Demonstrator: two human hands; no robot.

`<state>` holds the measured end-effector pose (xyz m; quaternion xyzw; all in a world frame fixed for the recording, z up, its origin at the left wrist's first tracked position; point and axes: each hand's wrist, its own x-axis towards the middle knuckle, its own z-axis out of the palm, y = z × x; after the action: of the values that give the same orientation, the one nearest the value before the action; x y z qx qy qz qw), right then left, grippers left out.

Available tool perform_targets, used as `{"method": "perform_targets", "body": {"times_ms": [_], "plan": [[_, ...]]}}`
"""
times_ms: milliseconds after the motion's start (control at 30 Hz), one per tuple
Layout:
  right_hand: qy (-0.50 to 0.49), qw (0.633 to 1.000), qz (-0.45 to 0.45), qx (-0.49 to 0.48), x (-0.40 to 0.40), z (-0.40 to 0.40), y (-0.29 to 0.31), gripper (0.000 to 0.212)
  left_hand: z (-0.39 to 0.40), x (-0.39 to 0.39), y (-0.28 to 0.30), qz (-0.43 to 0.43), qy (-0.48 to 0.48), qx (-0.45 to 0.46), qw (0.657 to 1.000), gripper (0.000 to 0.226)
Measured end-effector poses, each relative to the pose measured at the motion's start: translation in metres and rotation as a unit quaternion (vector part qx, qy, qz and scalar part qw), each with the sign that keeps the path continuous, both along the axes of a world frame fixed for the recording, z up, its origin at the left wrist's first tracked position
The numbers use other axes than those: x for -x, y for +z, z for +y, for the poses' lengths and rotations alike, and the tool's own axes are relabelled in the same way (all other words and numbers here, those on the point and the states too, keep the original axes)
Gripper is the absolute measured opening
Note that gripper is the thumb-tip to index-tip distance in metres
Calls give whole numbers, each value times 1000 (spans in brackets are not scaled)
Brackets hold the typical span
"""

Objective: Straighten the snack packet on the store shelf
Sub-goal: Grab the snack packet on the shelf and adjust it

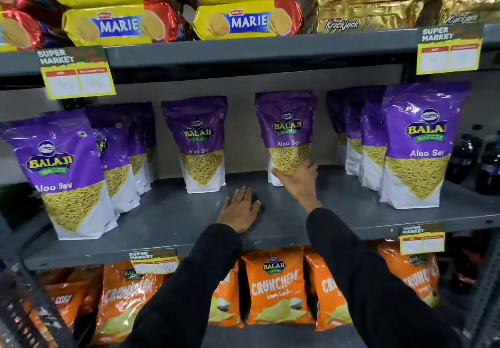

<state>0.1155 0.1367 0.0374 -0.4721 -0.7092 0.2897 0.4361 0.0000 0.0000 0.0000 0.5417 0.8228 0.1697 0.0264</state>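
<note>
The task seems to be in its middle: the right hand (296, 176) is already on the purple Aloo Sev packet (287, 131) at the back of the middle shelf (173, 220), but the packet is slightly tilted, so the straightening looks not yet finished. The hand grasps the packet at its lower front, fingers spread over the bottom part, and the packet rises directly above and behind the hand. It stands between two other purple packets, apart from both. The left hand (239, 209) lies flat and released on the bare shelf, in front of the packet and to its left, not touching it.
</note>
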Motion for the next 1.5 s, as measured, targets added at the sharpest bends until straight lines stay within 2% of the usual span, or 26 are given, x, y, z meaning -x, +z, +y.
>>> {"method": "perform_targets", "body": {"times_ms": [100, 167, 267, 433, 767, 1267, 1500], "plan": [[-9, 1000, -2, 23, 6, -2, -2, 137, -6, -3, -6, 7, 7, 30, 1000, 67], [-22, 997, -23, 64, 60, 53, -27, 144, 39, 34, -30, -16, 20, 79, 997, 67], [-54, 996, -30, 64, 64, 55, -27, 150, 39, 37, -26, 10, 7, 85, 996, 65], [-83, 996, -6, 35, 64, 64, -23, 148, 41, 31, -20, 31, -19, 66, 997, 64], [-90, 995, -22, 23, 59, 60, -23, 143, 42, 33, -22, 40, -22, 58, 997, 65], [-103, 994, -44, -7, -14, -13, -33, 147, 45, 33, -21, 64, -19, 55, 996, 59], [-148, 988, -34, -29, -35, -49, -39, 144, 43, 31, -19, 72, -11, 64, 995, 58]]}}
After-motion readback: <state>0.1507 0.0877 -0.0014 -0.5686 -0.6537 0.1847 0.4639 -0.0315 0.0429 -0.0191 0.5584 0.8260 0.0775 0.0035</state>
